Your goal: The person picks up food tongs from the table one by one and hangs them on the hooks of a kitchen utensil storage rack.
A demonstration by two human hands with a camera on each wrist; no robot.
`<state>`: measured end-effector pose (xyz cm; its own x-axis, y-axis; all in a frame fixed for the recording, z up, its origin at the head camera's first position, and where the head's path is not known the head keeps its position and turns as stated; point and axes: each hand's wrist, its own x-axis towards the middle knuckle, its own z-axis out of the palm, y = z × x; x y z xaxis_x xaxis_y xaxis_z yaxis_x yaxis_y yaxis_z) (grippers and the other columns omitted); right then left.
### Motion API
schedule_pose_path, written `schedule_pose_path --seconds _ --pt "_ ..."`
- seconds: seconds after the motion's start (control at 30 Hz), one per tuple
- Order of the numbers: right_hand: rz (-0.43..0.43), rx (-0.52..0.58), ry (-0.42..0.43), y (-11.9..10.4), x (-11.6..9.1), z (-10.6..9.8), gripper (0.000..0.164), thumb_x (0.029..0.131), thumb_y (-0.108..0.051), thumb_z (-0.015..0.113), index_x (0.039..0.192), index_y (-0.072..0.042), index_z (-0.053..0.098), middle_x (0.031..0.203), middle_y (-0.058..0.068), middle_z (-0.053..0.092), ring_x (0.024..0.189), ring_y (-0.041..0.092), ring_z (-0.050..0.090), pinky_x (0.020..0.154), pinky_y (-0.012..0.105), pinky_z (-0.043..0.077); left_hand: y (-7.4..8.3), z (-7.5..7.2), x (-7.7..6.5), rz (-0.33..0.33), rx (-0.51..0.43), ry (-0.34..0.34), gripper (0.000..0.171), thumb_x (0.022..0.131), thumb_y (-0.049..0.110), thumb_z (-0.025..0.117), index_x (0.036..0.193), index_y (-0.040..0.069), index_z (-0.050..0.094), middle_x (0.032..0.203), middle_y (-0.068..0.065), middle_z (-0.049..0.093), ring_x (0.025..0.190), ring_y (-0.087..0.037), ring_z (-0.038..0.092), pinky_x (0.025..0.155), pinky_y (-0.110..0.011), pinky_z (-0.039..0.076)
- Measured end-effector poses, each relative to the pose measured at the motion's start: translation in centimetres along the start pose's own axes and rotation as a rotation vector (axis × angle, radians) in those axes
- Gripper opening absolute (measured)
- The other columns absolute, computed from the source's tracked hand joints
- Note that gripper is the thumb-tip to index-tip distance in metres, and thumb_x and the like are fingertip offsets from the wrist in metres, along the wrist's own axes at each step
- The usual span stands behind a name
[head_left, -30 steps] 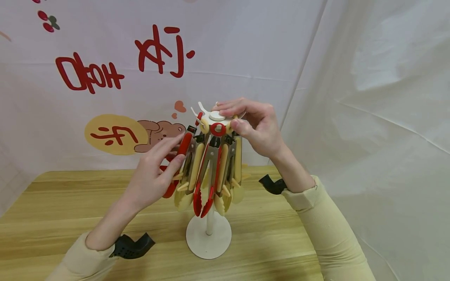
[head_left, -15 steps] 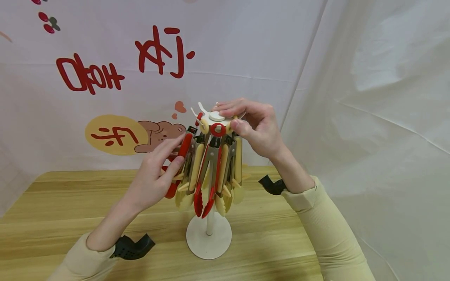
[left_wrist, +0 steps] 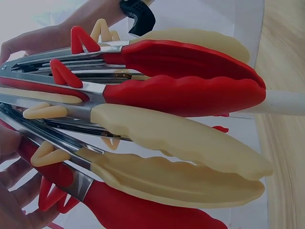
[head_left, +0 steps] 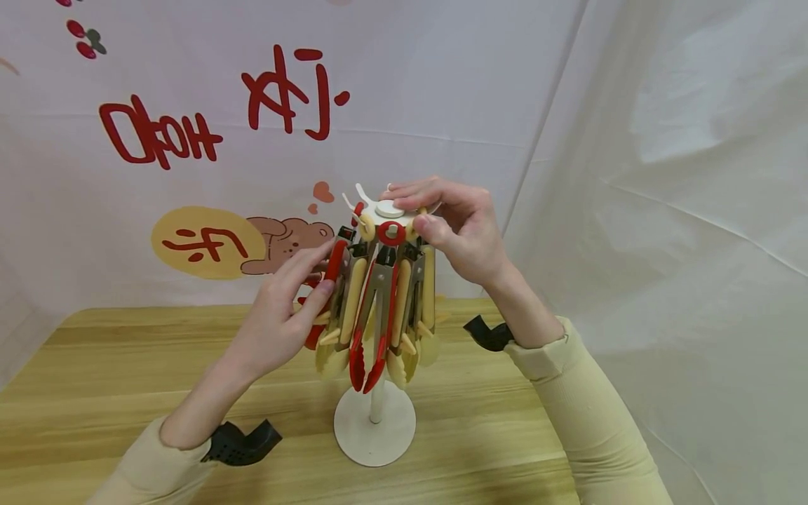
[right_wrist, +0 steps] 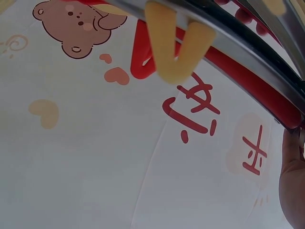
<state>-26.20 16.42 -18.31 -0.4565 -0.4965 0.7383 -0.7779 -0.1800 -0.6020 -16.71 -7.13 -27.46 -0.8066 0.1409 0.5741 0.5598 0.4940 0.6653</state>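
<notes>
A white hook stand (head_left: 376, 403) stands upright on the table, hung all round with red and cream kitchen tongs. On its left side my left hand (head_left: 278, 315) holds red-handled tongs (head_left: 335, 261), thumb on the near side and fingers behind. In the left wrist view these red tongs (left_wrist: 147, 210) hang beside cream tongs (left_wrist: 176, 138), and part of the left hand (left_wrist: 14, 186) shows at the edge. My right hand (head_left: 470, 228) grips the stand's top from the right, fingers over the white knob (head_left: 390, 208), thumb by a cream ring. Front red tongs (head_left: 369, 358) face me.
The stand's round white base (head_left: 374, 442) rests on a wooden table (head_left: 158, 365). Behind hangs a white cloth (head_left: 429, 84) with red characters and a bear print (head_left: 290, 242). Another pale sheet (head_left: 694, 210) hangs at the right.
My left hand has shifted slightly right, and the lower part of the red tongs in it has swung in closer to the stand. The right hand stays in place.
</notes>
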Motion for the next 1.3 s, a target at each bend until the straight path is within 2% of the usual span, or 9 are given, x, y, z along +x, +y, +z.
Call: schedule_pose_path --seconds 0.17,0.37,0.43,0.67,0.83,0.9,1.0,1.1,1.3 --pt "0.003 -0.014 0.003 -0.06 -0.07 0.02 0.088 0.091 -0.066 0.072 0.095 0.022 0.066 0.11 -0.023 0.078 0.117 0.005 0.073 0.089 0.024 0.063 0.05 0.05 -0.04 -0.03 0.011 -0.008 0.054 0.105 0.003 0.057 0.158 0.011 0.047 0.139 -0.013 0.066 0.12 -0.031 0.069 0.093 -0.009 0.051" --pt "0.012 0.0 0.017 0.32 -0.26 -0.09 0.083 0.091 -0.063 0.074 0.095 0.019 0.068 0.109 -0.017 0.08 0.118 0.011 0.074 0.087 0.026 0.064 0.1 0.12 -0.06 -0.032 0.017 -0.012 0.054 0.105 0.003 0.056 0.158 0.01 0.048 0.146 -0.013 0.064 0.121 -0.033 0.069 0.101 -0.041 0.061" --pt "0.011 0.007 0.021 0.39 -0.28 -0.09 0.082 0.09 -0.063 0.075 0.096 0.019 0.068 0.109 -0.016 0.08 0.118 0.012 0.074 0.087 0.026 0.064 0.1 0.13 -0.06 -0.029 0.02 -0.011 0.054 0.105 0.002 0.057 0.157 0.009 0.048 0.147 -0.013 0.063 0.122 -0.033 0.069 0.103 -0.043 0.06" --pt "0.007 -0.011 0.022 -0.05 -0.18 0.21 0.089 0.09 -0.067 0.072 0.094 0.022 0.066 0.11 -0.023 0.078 0.117 0.006 0.072 0.083 0.022 0.063 0.07 0.1 -0.14 -0.028 0.024 -0.006 0.055 0.105 0.002 0.057 0.158 0.01 0.047 0.146 -0.013 0.064 0.122 -0.033 0.069 0.102 -0.024 0.055" --pt "0.011 -0.014 0.022 0.1 -0.18 0.28 0.089 0.09 -0.068 0.072 0.094 0.021 0.067 0.11 -0.023 0.077 0.117 0.007 0.072 0.083 0.023 0.063 -0.03 0.09 -0.27 -0.011 0.028 0.008 0.054 0.104 0.001 0.058 0.157 0.01 0.049 0.145 -0.013 0.064 0.123 -0.032 0.069 0.105 -0.038 0.058" --pt "0.012 -0.012 0.024 0.25 -0.2 0.24 0.088 0.09 -0.067 0.072 0.095 0.021 0.067 0.11 -0.022 0.078 0.117 0.007 0.073 0.084 0.023 0.063 -0.11 0.12 -0.28 0.003 0.023 0.014 0.054 0.104 0.0 0.058 0.156 0.009 0.05 0.146 -0.013 0.064 0.125 -0.032 0.068 0.108 -0.031 0.056" --pt "0.008 -0.013 0.026 0.34 -0.18 0.23 0.087 0.09 -0.067 0.072 0.095 0.02 0.068 0.11 -0.021 0.078 0.117 0.008 0.073 0.083 0.023 0.063 -0.24 0.14 -0.29 0.015 0.011 0.022 0.054 0.104 -0.001 0.057 0.156 0.01 0.05 0.144 -0.013 0.065 0.126 -0.03 0.066 0.109 -0.012 0.047" --pt "0.007 -0.019 0.03 0.25 -0.16 0.35 0.087 0.09 -0.067 0.072 0.096 0.02 0.068 0.111 -0.01 0.081 0.117 0.009 0.073 0.083 0.023 0.063 -0.32 0.11 -0.32 0.028 0.001 0.029 0.054 0.104 -0.001 0.058 0.156 0.01 0.051 0.143 -0.013 0.065 0.127 -0.03 0.065 0.108 -0.003 0.04" --pt "0.02 -0.059 0.035 -0.07 -0.14 0.74 0.09 0.091 -0.071 0.067 0.098 0.018 0.068 0.115 0.04 0.071 0.121 0.01 0.071 0.089 0.024 0.061 -0.56 -0.08 -0.43 0.036 0.004 0.052 0.054 0.104 -0.001 0.058 0.156 0.011 0.051 0.144 -0.013 0.064 0.125 -0.029 0.065 0.105 -0.004 0.043"
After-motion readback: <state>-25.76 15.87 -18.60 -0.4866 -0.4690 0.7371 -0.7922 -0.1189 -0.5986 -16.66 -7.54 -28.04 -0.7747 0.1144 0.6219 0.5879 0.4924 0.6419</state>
